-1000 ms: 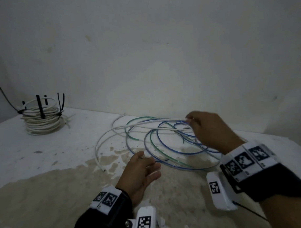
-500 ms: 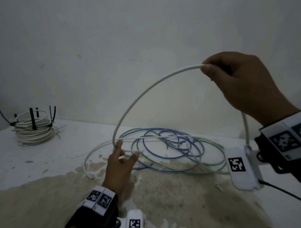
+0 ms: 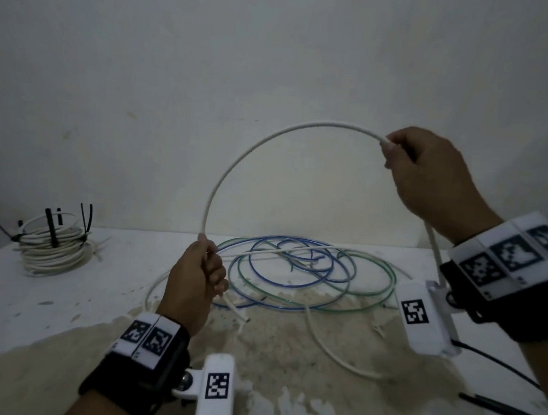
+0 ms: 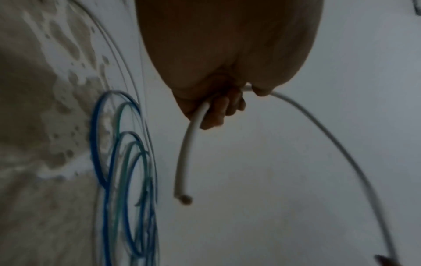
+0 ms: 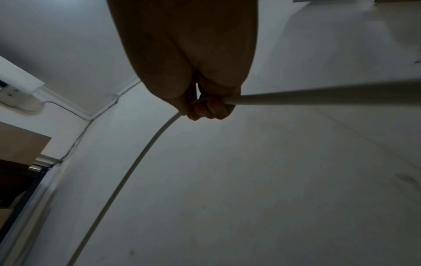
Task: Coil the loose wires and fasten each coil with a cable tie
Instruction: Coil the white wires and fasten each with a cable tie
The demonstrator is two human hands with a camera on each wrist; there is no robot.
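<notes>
Midway over a stained white worktop [image 3: 39,295], a person bends a white wire [image 3: 237,162] into a raised arch between both hands. Left hand [image 3: 195,285]: fingers curled tight around the wire close to its cut end [image 4: 183,198], which pokes out below the fist, as the left wrist view confirms. Right hand [image 3: 429,181]: held higher, its grip closed around the same wire at the far side of the arch, with the rest of the wire dropping past the wrist and trailing across the worktop. In the right wrist view the fingers [image 5: 209,108] wrap fully round the wire. Behind the hands, loose loops of blue wire [image 3: 279,279] and green wire [image 3: 372,291] lie overlapping on the worktop against the wall. At far left sits a finished coil [image 3: 50,249] of white wire, bound with black cable ties [image 3: 52,230] whose tails stick upward. Another black tie [image 3: 504,414] lies at the near right edge.
</notes>
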